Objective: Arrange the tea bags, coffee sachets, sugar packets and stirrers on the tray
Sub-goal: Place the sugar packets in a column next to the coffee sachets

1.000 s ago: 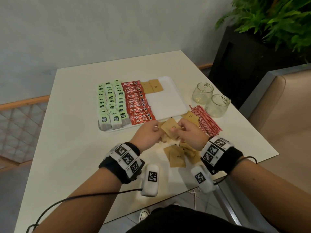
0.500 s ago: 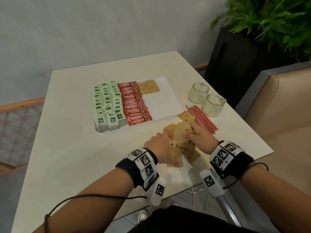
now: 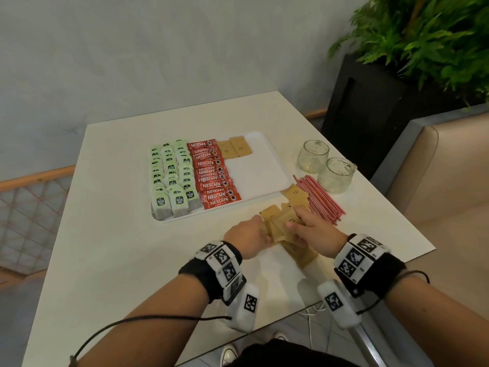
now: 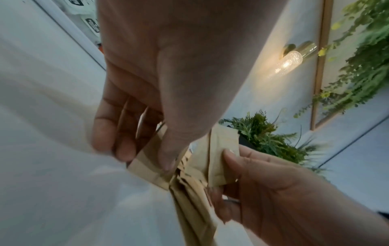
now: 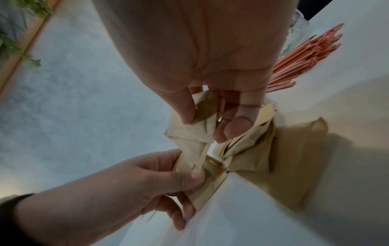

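Gathering brown sugar packets (image 3: pixel 284 226) into a bunch: both hands work a loose heap that lies off the tray (image 3: pixel 264 170), just beside its near edge, on the bench (image 3: pixel 111 234). Left hand (image 3: pixel 247 235) pinches several packets between thumb and curled fingers. Right hand (image 3: pixel 315 233) pinches another packet at its corner, thumb against fingertips; the wrist views show both grips plainly. More packets lie loose under and behind the hands, a few toward the tray's near right corner.

On the tray: two sugar packets (image 3: pixel 235 150) laid flat at the far edge, long axes running near-to-far. Coffee sachets (image 3: pixel 214 178) fill a column just left of them; tea bags (image 3: pixel 172 178) take the tray's left part. The tray's right portion is bare white.

Key relation, as a judgement: the open slot lies ahead of the hands and a little left, beyond the tray's near rim. The right hand looks nearer to it. Held packets are skewed at mixed angles, so they would need squaring to the near-to-far line first.

Stirrers (image 3: pixel 320 198) lie in a bundle right of the tray, not yet moved. Two glass jars (image 3: pixel 325 165) stand beyond them.
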